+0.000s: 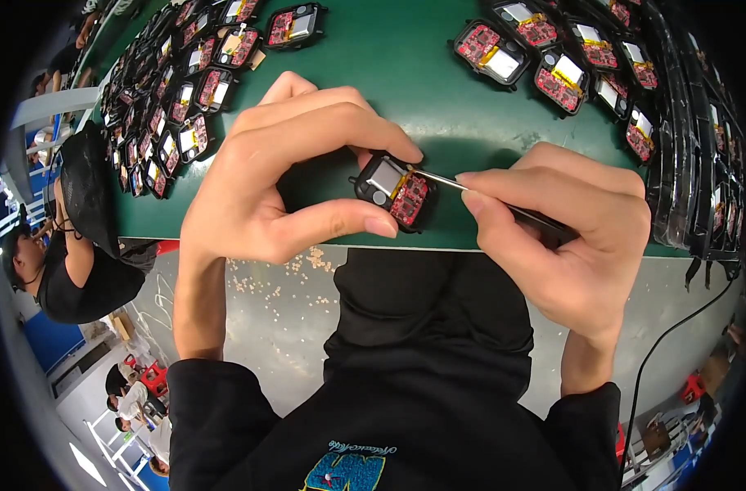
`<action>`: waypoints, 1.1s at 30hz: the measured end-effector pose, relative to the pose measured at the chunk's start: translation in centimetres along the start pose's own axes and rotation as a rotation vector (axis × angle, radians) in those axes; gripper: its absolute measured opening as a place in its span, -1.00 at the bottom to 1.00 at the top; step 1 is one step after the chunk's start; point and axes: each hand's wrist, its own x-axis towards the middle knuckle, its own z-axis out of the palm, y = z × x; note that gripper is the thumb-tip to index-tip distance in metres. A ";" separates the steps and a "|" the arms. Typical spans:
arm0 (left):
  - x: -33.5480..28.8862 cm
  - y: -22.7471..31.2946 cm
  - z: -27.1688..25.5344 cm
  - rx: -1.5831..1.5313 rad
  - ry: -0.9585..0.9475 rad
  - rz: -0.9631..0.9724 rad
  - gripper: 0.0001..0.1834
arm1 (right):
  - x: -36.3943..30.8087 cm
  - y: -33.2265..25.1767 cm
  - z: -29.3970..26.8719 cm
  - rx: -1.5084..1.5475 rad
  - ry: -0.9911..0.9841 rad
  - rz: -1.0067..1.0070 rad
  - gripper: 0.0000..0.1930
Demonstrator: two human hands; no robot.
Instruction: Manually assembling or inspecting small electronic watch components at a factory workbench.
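Observation:
Between the thumb and fingers of my left hand is a small black device housing, held over the near edge of the green table. Its open face shows a red circuit board, a silver battery with yellow tape, and a round grey part. My right hand is closed around slim metal tweezers. Their tip reaches the yellow-taped end of the battery, near my left index fingertip. Whether the tip grips anything there is too small to tell.
Many similar open housings crowd the table's left side. More housings lie at the far right, beside stacked black trays. A person in black sits at the left. A black cable hangs at the right.

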 end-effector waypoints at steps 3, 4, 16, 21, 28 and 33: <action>0.1 0.0 0.0 0.017 0.005 0.037 -0.33 | 0.0 -0.1 0.1 -0.014 0.008 -0.016 -0.83; 0.1 0.0 0.1 0.036 0.010 0.054 -0.34 | -0.1 -0.2 0.1 -0.013 0.008 -0.014 -0.83; 0.0 0.2 0.3 0.046 0.018 0.030 -0.36 | -0.5 -0.3 0.5 -0.060 0.039 -0.044 -0.79; -0.2 0.4 0.0 0.055 0.015 0.011 -0.37 | -0.4 -0.3 0.3 -0.076 0.068 -0.062 -0.80; 0.2 1.5 0.2 0.146 0.069 -0.013 -0.34 | -0.2 -0.5 0.0 0.078 0.241 -0.038 -0.82; 0.0 1.4 0.8 0.180 0.117 -0.004 -0.35 | -0.7 -0.2 -0.1 0.169 0.269 -0.032 -0.83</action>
